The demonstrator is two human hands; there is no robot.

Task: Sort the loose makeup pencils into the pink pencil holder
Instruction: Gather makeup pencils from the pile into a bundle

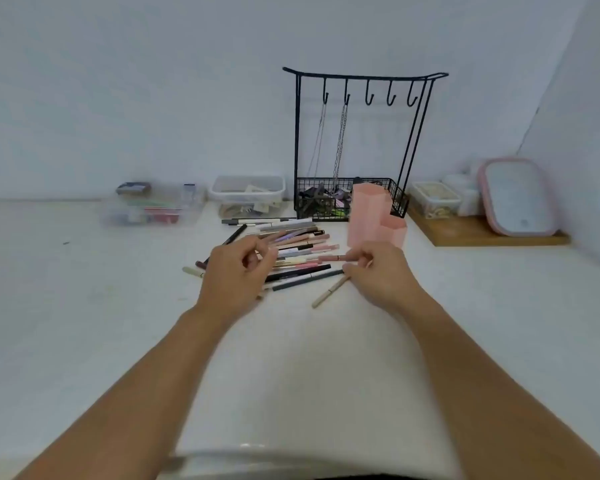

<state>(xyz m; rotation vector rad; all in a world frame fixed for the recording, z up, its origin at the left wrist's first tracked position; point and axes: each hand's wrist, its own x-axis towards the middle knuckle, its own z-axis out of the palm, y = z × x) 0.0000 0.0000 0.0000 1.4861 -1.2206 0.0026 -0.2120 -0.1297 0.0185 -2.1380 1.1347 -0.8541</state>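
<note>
Right hand, fingers curled, pinching the end of a slim pink makeup pencil that lies level just in front of the pink plastic hexagonal pencil holder; a beige pencil lies slanted on the white tabletop beside this hand, on the near side of the holder. Left hand, fingers loosely curled over the near-left edge of the heap of loose makeup pencils; whether it grasps any pencil cannot be told, since the fingertips are blurred against the heap. The heap, in black, grey, pink, cream and lilac, lies fanned on the tabletop just left of and in front of the holder, between the two hands. The holder stands upright, its taller compartment behind and its shorter compartment to the front right. Touching or just behind the holder: a black wire jewellery stand with five hooks, two chains hanging, and a mesh basket base holding small items. Left of the holder, along the wall: a white-rimmed clear plastic tub, then a clear plastic organiser box. Right of the holder: a wooden tray bearing a small clear lidded box and a pink-framed rounded mirror that leans back.
</note>
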